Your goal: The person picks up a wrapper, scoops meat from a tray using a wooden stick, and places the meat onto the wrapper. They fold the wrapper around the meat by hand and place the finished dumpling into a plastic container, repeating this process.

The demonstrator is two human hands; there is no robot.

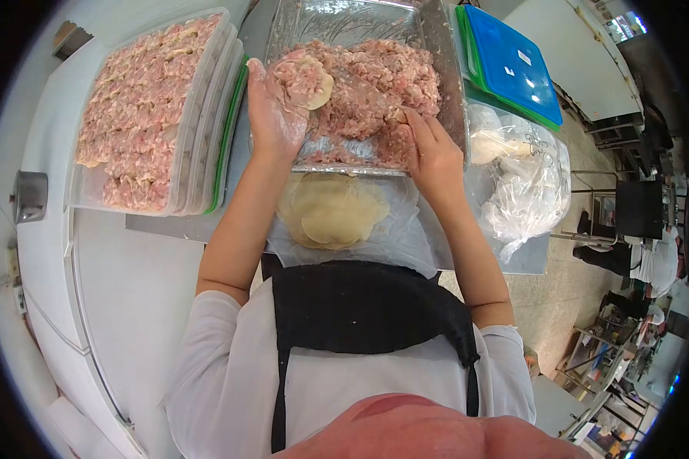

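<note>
My left hand (272, 115) holds a round dough wrapper (321, 93) with a mound of ground meat (297, 75) on it, above the left edge of a metal tray (360, 17). The tray holds a large mass of ground meat (367, 88). Over the right part of that meat, my right hand (439, 157) has its fingers bent together and touching it. A small pale tip shows at these fingers, but what they grip is mostly hidden. Closer to my body, a stack of pale round wrappers (333, 210) lies on plastic sheeting (409, 229).
At left, stacked clear containers (199, 138) have rows of meat-filled pieces (149, 99) in the top one. Blue and green lids (513, 65) lie at right, above a clear plastic bag (524, 172) with pale contents. A metal pot (31, 196) stands far left. People (654, 260) are in the right background.
</note>
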